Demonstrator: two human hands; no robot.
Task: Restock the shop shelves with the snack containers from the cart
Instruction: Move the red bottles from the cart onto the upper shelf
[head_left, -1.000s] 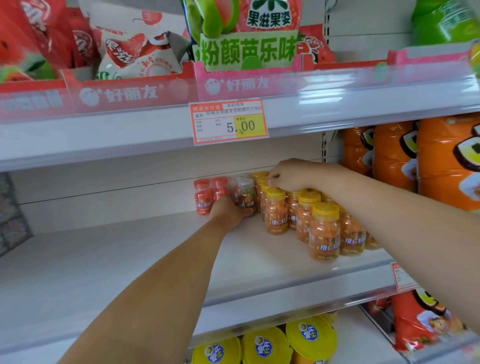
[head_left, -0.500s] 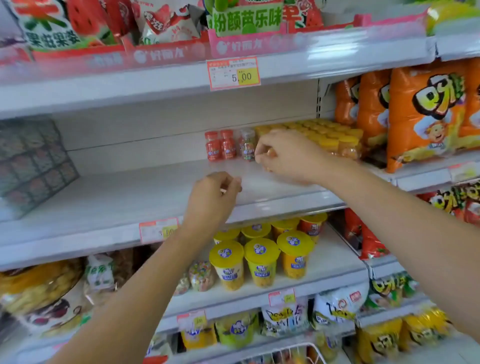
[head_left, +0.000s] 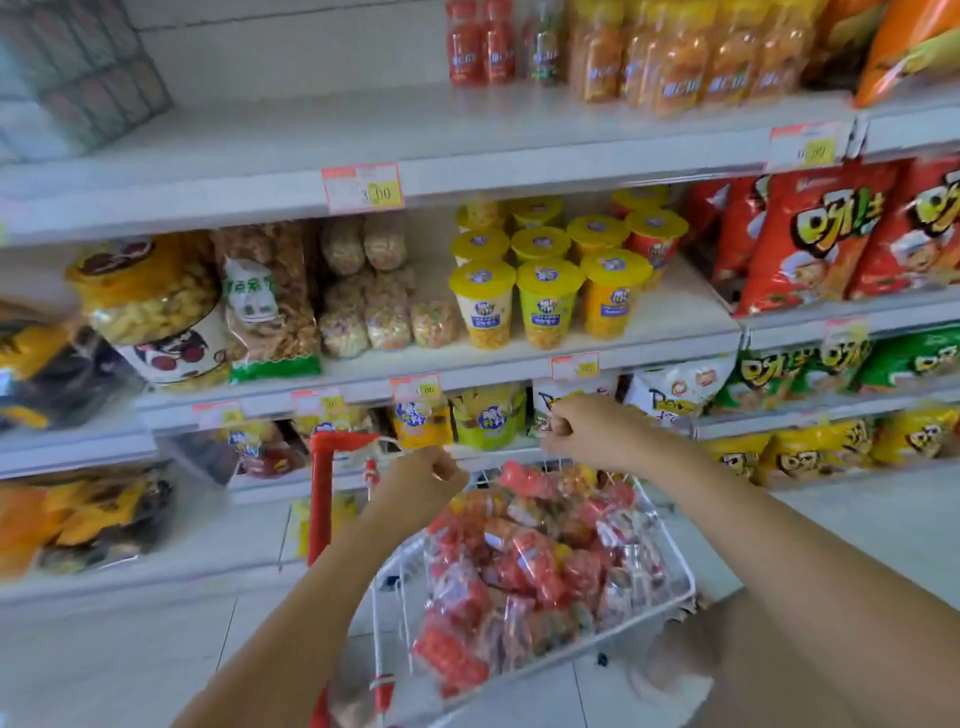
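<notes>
Below, left hand (head_left: 426, 478) and right hand (head_left: 587, 431), curled and empty, hover over the cart (head_left: 688, 584) beside white shelves (head_left: 260, 135).

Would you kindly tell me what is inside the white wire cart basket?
Clear-wrapped packs of red and orange snack containers fill the wire basket; anything beneath them is covered.

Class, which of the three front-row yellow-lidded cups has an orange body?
The rightmost cup: its body is orange, while the left cup and middle cup look yellower.
</notes>
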